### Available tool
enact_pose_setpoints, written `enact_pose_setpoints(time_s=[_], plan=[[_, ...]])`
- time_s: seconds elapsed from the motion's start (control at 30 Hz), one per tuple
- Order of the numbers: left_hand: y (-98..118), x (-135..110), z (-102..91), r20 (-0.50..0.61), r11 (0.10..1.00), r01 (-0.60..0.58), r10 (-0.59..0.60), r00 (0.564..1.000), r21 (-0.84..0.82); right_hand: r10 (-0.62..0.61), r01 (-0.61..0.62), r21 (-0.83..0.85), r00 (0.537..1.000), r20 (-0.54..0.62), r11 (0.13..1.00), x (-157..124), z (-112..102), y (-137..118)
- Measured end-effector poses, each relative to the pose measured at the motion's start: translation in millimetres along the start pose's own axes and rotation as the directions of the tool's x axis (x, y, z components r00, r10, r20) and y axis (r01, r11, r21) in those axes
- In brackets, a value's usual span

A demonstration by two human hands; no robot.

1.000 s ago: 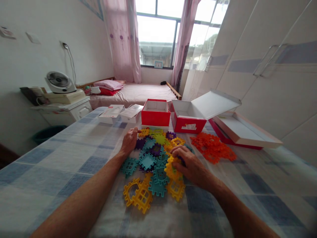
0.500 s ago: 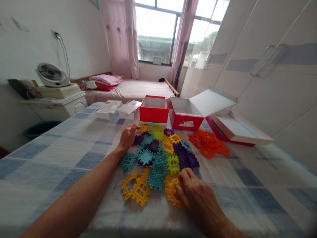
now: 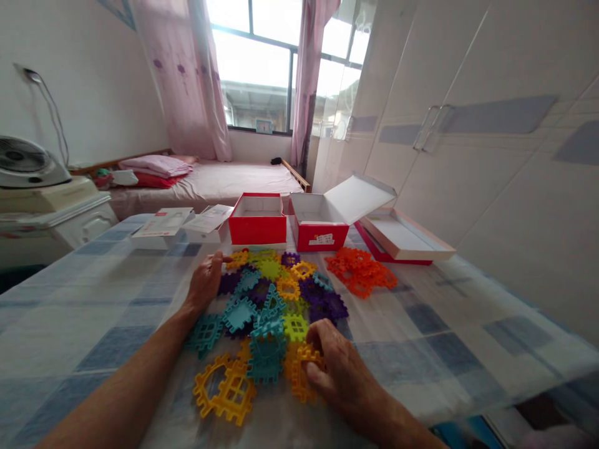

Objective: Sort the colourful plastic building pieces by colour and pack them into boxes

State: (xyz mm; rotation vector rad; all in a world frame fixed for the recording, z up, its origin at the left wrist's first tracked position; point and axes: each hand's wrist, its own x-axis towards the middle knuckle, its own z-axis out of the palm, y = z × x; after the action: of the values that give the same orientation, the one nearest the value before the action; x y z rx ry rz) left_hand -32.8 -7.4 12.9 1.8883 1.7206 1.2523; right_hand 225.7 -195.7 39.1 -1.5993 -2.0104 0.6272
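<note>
in the head view, my right hand (image 3: 344, 372) pinched a toothed yellow piece (image 3: 298, 375), thumb and fingers narrow; it lay left of my palm, long axis unclear. my left hand (image 3: 206, 282), farther from it, lay beside the pile (image 3: 240, 313), grip impossible to tell.

Fan (image 3: 25, 159) at left; pink bed (image 3: 234, 178) below window (image 3: 255, 68); wardrobe (image 3: 449, 162) right.

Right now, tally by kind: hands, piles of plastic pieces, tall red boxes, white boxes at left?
Hands: 2 (left hand, right hand)
Piles: 2 (mixed-colour pile, orange pile)
Tall red boxes: 2 (plain red box, labelled red box)
White boxes: 2 (outer white box, inner white box)
Total: 8
</note>
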Motion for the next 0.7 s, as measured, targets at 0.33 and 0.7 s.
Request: enact_pose_setpoints(time_s=[0.33, 0.7], plan=[[3, -1, 1.4, 0.001, 0.999, 0.032, -0.032, 1.0, 0.019, 0.059, -0.18, 0.564, 0.972, 0.226, 0.806, 13, -28, 11], [0, 0, 2.7, 0.017, 0.999, 0.035, -0.035, 0.999, 0.013, 0.079, -0.424, 0.811, 0.899, 0.43, 0.403, 21, -21, 23]])
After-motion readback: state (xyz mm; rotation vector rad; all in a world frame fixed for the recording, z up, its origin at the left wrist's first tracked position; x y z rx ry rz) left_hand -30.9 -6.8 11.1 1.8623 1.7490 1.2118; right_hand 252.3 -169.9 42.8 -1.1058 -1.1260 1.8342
